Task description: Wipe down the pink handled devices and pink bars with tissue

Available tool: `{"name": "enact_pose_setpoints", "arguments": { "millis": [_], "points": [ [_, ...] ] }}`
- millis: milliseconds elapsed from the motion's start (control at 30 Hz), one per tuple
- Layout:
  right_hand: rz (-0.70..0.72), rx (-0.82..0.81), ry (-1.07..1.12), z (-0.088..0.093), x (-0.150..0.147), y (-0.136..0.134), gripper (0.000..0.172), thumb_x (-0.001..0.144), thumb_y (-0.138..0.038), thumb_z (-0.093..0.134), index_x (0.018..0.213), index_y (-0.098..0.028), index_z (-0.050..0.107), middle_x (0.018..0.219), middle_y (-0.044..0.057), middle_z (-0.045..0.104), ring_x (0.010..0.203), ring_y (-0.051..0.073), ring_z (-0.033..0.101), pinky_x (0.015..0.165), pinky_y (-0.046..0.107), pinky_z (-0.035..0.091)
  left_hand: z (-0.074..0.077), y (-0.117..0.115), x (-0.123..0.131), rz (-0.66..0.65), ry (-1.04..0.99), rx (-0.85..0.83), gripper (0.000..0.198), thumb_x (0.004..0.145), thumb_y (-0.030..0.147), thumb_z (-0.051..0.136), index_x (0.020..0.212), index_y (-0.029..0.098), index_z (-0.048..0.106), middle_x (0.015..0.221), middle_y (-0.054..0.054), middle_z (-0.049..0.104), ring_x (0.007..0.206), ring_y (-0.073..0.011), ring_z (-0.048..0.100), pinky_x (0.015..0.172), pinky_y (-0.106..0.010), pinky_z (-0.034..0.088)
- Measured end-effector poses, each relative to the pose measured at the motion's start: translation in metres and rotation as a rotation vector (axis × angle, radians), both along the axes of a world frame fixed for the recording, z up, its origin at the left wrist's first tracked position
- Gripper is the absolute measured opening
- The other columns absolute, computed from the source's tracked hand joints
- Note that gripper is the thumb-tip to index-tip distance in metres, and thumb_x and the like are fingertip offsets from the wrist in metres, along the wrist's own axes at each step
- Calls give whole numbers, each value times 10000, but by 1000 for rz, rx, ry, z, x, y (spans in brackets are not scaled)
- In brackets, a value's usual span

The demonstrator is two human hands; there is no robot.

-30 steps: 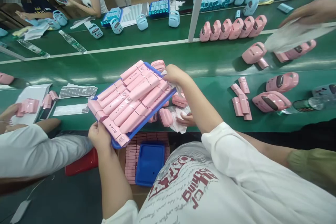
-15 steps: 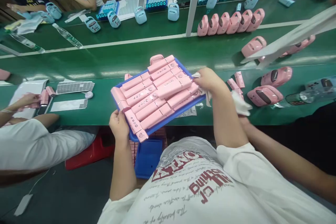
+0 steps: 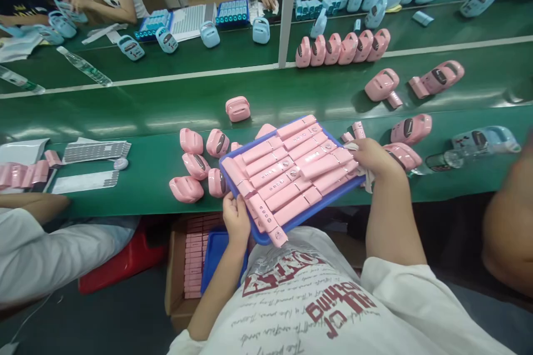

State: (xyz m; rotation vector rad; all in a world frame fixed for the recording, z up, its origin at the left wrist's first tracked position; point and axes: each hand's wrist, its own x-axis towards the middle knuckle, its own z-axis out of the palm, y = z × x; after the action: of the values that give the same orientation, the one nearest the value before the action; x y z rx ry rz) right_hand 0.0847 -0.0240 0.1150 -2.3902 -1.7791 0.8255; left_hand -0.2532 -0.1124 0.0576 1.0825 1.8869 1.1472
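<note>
Between my hands is a blue tray (image 3: 306, 216) loaded with rows of pink plastic parts (image 3: 287, 169), some bearing a row of small holes. My left hand (image 3: 236, 215) grips the tray's near left edge, thumb on top. At the far right corner my right hand (image 3: 370, 154) is closed on the tray, with a white cloth (image 3: 366, 175) also held in its fingers. Just left of the tray, several pink rounded housings with handles (image 3: 195, 165) stand on the green table (image 3: 145, 188).
Below the table edge, a cardboard box (image 3: 177, 283) holds more pink parts and a blue tray (image 3: 214, 249). At right lie pink housings (image 3: 411, 128) and a clear bottle (image 3: 445, 161). A co-worker's arm (image 3: 510, 222) is at far right; others sit opposite and at left.
Both hands have carried the loaded tray to the right and nearer my body. Pink housings once behind it now show. The co-worker's hand with a cloth at right has withdrawn.
</note>
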Motion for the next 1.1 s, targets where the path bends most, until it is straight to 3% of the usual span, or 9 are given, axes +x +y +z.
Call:
{"name": "enact_pose_setpoints", "arguments": {
  "millis": [133, 233, 467, 600, 667, 767, 967, 1100],
  "points": [
    [-10, -3, 92, -19, 42, -3, 217, 793, -186, 499, 887, -142, 690, 898, 109, 711, 870, 256, 661, 708, 295, 514, -22, -11, 44, -33, -70, 29, 247, 867, 398, 462, 1005, 194, 489, 989, -134, 666, 936, -202, 658, 832, -317, 507],
    [61, 10, 93, -35, 71, 3, 253, 795, -190, 490, 916, -131, 704, 905, 101, 718, 857, 248, 663, 715, 291, 511, -36, -21, 77, 3, -102, 30, 347, 871, 493, 462, 1020, 180, 486, 936, -120, 671, 893, -206, 668, 802, -330, 515],
    [270, -17, 8, -83, 116, 50, 307, 763, -177, 526, 1002, -138, 715, 928, 81, 727, 857, 227, 673, 740, 259, 502, -75, -48, 143, 159, -232, 9, 525, 830, 614, 499, 1074, 150, 463, 1052, -161, 644, 987, -221, 651, 859, -355, 507],
    [362, -40, -28, -110, 121, 85, 331, 768, -167, 535, 1050, -148, 707, 1041, 91, 713, 969, 237, 658, 822, 269, 495, -91, -63, 168, 186, -302, -64, 487, 824, 599, 527, 1042, 177, 423, 977, -121, 653, 922, -196, 663, 785, -326, 523],
    [419, -58, -36, -121, 119, 100, 315, 781, -172, 540, 1044, -149, 711, 1068, 94, 706, 1000, 237, 652, 849, 271, 490, -98, -69, 178, 191, -336, -137, 474, 821, 604, 527, 1018, 193, 398, 830, -49, 636, 709, -151, 649, 623, -276, 514],
    [502, -81, -47, -136, 113, 120, 287, 799, -185, 549, 1030, -168, 718, 1069, 81, 708, 1012, 229, 651, 859, 262, 486, -110, -76, 193, 191, -390, -223, 513, 798, 651, 517, 998, 209, 350, 631, 64, 514, 440, -91, 490, 434, -230, 424],
    [618, -124, -69, -157, 102, 154, 282, 829, -211, 550, 1053, -155, 712, 1073, 93, 706, 1014, 230, 648, 842, 252, 475, -132, -79, 218, 119, -463, -290, 495, 811, 627, 508, 980, 222, 277, 593, 83, 498, 441, -110, 531, 456, -248, 461],
    [658, -134, -62, -166, 99, 176, 269, 829, -209, 552, 1037, -154, 713, 1084, 96, 700, 992, 217, 646, 806, 236, 465, -140, -76, 230, -65, -410, -400, 353, 871, 491, 461, 955, 233, 234, 735, 47, 540, 483, -93, 554, 483, -238, 465]
  ]
}}
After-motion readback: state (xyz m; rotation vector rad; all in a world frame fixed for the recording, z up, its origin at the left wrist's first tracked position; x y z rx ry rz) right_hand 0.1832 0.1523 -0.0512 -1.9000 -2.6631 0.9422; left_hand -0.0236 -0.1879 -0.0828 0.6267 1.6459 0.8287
